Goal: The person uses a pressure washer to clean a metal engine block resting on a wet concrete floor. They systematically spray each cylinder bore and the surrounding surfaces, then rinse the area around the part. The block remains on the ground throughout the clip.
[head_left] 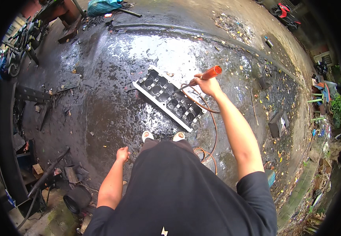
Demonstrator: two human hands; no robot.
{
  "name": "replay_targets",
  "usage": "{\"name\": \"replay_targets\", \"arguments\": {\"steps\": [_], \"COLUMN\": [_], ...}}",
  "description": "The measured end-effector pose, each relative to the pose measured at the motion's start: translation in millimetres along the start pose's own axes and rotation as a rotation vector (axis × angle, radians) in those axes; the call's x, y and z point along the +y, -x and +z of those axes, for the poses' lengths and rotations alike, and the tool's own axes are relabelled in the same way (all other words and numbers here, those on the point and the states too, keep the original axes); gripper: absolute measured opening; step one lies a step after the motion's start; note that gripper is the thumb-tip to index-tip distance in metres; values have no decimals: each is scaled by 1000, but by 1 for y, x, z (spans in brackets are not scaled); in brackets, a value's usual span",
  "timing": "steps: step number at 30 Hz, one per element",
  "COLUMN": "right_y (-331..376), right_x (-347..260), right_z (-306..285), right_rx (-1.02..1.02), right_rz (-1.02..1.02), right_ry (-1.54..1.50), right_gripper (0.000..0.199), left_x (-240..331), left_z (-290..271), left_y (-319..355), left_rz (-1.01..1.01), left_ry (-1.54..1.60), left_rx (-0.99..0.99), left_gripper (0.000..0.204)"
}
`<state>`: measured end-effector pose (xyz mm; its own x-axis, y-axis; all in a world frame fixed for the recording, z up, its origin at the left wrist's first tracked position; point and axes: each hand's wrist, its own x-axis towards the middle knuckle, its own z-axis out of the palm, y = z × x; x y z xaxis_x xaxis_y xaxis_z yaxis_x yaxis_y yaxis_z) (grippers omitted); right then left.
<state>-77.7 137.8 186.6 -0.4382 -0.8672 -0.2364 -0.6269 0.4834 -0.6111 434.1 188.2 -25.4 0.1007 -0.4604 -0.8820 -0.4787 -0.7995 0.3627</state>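
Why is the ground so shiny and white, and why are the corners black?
Head view: wet ground mirrors the sky, so white glare spreads above the engine part; the fisheye lens bends edges and leaves black corners; the right hand with the orange nozzle looks sharp.

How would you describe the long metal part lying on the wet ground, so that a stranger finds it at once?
Look at the wet, shiny concrete ground just ahead of the person's shoes. There a long metal engine part lies at a slant, under the right hand with its orange-handled spray tool. Only it has a pale frame around rows of dark pockets.
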Motion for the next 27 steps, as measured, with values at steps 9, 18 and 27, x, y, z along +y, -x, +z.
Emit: {"name": "replay_targets", "arguments": {"steps": [9, 18, 27], "right_y": [-10, -41, -77], "right_x": [-9, -8, 35], "right_z": [-6, -18, -27], "right_rx": [-42, -206, -277], "right_rz": [-88, -128, -222], "right_ry": [-128, -79, -120], "right_gripper": [31, 33, 28], "left_x": [-19, -48, -122], "left_z": [-34, -2, 68], "left_y": [-9, 29, 83], "left_rz": [-20, -46, -170], "left_ry": [88, 280, 359], "left_rx": [22, 132, 168], "left_gripper": [33, 33, 31]}}
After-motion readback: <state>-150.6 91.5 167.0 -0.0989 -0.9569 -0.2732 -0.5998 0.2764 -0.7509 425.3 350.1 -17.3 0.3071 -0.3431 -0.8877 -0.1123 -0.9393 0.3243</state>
